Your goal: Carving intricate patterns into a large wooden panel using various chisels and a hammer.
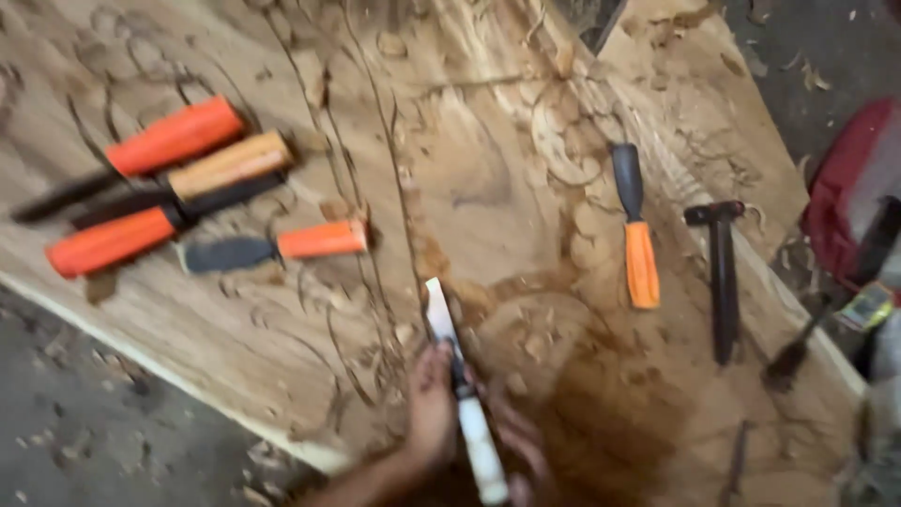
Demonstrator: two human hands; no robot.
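Observation:
A large wooden panel (488, 160) with carved lines and a hollowed patch lies in front of me. My left hand (430, 413) grips a chisel (441, 314) with a flat pale blade and a white handle, low in the middle of the view. The blade tip rests on the wood at the edge of the hollow. My right hand (522, 443) closes on the same chisel from the right side of the handle; it is blurred and partly cut off by the frame's bottom edge.
Several chisels lie on the panel at the left, three with orange handles (174, 136) and one with a wooden handle (230, 164). Another orange-handled chisel (640, 258) and a dark metal tool (721, 282) lie at the right. A red object (849, 188) sits on the floor.

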